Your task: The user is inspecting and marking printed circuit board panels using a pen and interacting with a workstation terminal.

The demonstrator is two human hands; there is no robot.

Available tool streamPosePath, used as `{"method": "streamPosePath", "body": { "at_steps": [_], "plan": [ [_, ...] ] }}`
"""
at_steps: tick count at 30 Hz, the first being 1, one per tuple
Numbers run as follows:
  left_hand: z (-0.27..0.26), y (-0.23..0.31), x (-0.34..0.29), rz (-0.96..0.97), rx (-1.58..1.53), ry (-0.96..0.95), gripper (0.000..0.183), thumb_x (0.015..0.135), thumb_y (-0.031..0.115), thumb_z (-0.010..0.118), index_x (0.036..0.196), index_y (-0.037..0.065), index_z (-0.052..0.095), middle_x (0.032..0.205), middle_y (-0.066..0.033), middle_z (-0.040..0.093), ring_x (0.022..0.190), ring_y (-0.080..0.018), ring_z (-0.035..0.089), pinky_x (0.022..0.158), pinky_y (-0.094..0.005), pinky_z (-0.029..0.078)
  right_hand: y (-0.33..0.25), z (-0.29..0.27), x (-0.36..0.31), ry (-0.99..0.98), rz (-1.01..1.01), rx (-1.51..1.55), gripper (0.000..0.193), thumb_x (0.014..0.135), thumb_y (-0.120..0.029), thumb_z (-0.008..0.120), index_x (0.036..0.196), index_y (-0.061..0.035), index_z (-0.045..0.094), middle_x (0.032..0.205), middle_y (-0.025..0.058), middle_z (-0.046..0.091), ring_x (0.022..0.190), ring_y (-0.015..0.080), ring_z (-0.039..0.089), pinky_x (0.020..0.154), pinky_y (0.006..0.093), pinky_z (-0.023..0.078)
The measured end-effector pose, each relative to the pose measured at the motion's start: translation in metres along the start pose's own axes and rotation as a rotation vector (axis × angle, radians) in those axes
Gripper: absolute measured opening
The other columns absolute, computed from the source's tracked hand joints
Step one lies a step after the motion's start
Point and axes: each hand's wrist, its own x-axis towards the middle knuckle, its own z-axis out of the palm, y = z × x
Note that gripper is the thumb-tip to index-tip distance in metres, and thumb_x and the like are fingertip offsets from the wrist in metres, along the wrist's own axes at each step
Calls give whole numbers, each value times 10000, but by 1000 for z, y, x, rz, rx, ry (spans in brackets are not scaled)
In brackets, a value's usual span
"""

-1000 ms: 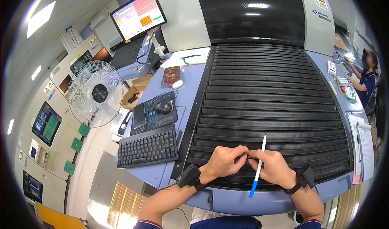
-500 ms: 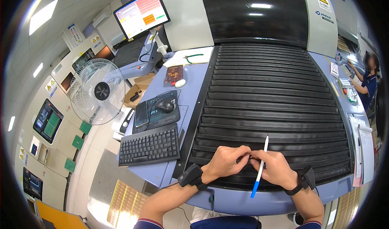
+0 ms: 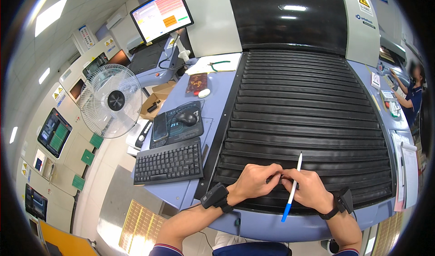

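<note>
A broad black ribbed bellows cover (image 3: 308, 111) set in a pale blue metal worktop (image 3: 272, 224) fills the middle, under and beyond the hands; the left hand (image 3: 257, 181) is curled, thumb and forefinger drawn together, though I cannot tell whether anything is pinched there; the right hand (image 3: 313, 190), its fingertips close against the left's, grips a slim white pen with a blue end (image 3: 293, 183), which slants across its fingers above the bellows, dark tip pointing away from the person and blue end toward them; a black box-shaped wrist device (image 3: 215, 195) is strapped behind the left hand; left of that hand lies a black rectangular keyboard (image 3: 168, 161), with a black rounded mouse (image 3: 186, 117) farther off beyond it; well right of the right hand lies a white paper pad (image 3: 409, 174).
</note>
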Motion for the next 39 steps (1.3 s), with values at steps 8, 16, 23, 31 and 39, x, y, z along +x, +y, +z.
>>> {"method": "streamPosePath", "body": {
  "at_steps": [8, 16, 23, 31, 39],
  "plan": [
    [1, -1, 1, -23, -11, 16, 122, 829, 45, 687, 945, 48, 649, 725, -96, 695, 587, -253, 675, 527, -326, 527, 2, 0, 2, 7, -18, 6, 221, 872, -104, 693, 1070, -18, 646, 780, 176, 691, 682, 362, 677, 588, 428, 530],
    [2, -6, -9, -2, -25, 67, 126, 821, 121, 675, 931, 69, 642, 677, -103, 644, 595, -302, 655, 518, -374, 514, -4, 9, 2, 11, 1, -5, 284, 836, -19, 716, 1108, 11, 638, 862, 193, 724, 795, 344, 723, 713, 388, 575],
    [1, -3, -15, -15, -24, 78, 103, 811, 125, 645, 848, 46, 591, 631, -96, 632, 574, -320, 637, 494, -397, 474, -40, 0, 9, -63, 144, -127, 245, 939, -115, 672, 1153, 5, 679, 921, 215, 731, 853, 299, 737, 720, 363, 557],
    [6, -5, -16, -22, -19, 132, 110, 803, 123, 645, 811, 30, 587, 596, -106, 607, 563, -324, 631, 494, -404, 459, -48, 6, 14, -33, 127, -153, 229, 945, -118, 676, 1104, 46, 687, 940, 224, 732, 840, 272, 731, 743, 349, 562],
    [6, -5, -15, -11, -42, 132, 109, 800, 129, 640, 813, 36, 586, 560, -111, 590, 540, -333, 617, 482, -417, 445, -45, 7, 11, -11, 123, -138, 233, 937, -96, 680, 1123, 45, 687, 953, 217, 734, 817, 265, 717, 735, 347, 553]
  ]
}}
